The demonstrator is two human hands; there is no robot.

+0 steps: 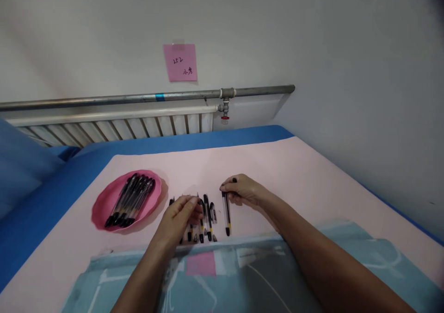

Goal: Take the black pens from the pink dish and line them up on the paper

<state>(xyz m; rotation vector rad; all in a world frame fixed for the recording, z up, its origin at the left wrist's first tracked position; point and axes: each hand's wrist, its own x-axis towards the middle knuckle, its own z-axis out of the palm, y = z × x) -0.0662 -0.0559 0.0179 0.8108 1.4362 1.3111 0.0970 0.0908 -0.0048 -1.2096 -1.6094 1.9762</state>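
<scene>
Over pink sheeting (312, 183), left hand (182, 212) and right hand (243, 189) curl inward.

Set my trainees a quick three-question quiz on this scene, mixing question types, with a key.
1. True or false: the pink dish is empty.
2. Where does the dish lie from the left hand? A) to its right B) to its left C) underneath it
3. Fill in: the right hand holds a ____ by one end.

Key: 1. False, it contains several pens. 2. B. 3. pen.
</scene>
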